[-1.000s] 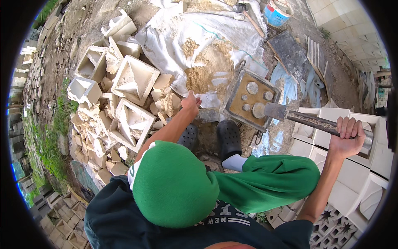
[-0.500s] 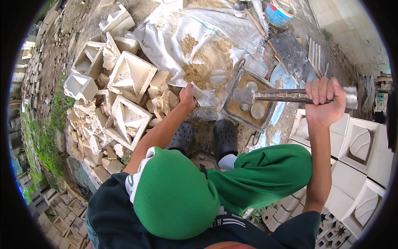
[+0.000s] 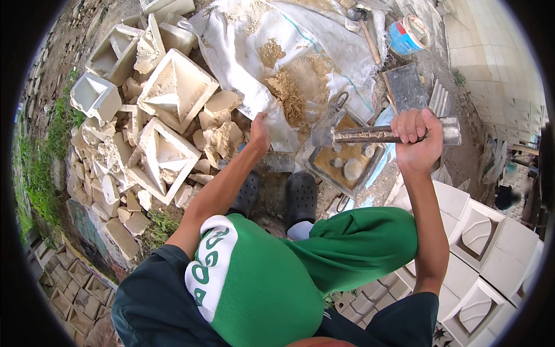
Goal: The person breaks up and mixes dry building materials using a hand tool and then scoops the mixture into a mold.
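Your right hand [image 3: 417, 140] has swung the metal bar [image 3: 386, 134] up and leftward, so it now lies level above the square mould [image 3: 346, 166] on the ground just in front of your shoes, fingers wrapped tight round its right end. A second ago that hand sat lower and further right, with the bar slanting down. Your left hand [image 3: 259, 130] is much where it was, fingers pinching the edge of the white sack [image 3: 243, 69].

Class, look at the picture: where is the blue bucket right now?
The blue bucket sits at the upper right of the head view, on the ground beside the white sack and near the pale block wall.
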The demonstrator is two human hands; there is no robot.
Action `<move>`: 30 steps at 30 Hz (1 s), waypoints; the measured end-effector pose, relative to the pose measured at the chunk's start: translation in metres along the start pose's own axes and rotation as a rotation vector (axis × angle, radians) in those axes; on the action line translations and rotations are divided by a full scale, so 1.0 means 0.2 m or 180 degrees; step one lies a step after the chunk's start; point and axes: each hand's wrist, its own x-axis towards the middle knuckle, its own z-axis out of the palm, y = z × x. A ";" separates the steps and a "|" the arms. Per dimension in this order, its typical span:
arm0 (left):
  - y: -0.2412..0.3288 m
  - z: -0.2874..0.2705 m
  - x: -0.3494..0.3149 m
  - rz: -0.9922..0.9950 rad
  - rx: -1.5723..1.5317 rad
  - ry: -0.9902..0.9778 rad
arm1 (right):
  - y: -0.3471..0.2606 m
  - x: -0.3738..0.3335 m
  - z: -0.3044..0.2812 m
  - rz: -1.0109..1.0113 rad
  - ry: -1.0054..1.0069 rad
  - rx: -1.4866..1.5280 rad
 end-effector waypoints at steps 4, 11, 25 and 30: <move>0.11 0.11 0.00 -0.0502 -0.0679 0.0190 | 0.03 0.01 0.03 -0.0023 -0.0117 -0.0165; 0.07 -0.03 0.05 -0.0620 -0.1367 -0.0464 | 0.03 -0.01 0.02 -0.0012 -0.0238 -0.0227; 0.10 0.00 -0.04 -0.0268 -0.1817 -0.1396 | 0.01 -0.03 0.02 -0.0047 -0.0262 -0.0435; -0.02 -0.04 0.27 -0.0840 -0.2022 -0.3323 | 0.01 -0.03 0.02 0.0009 -0.0383 -0.0339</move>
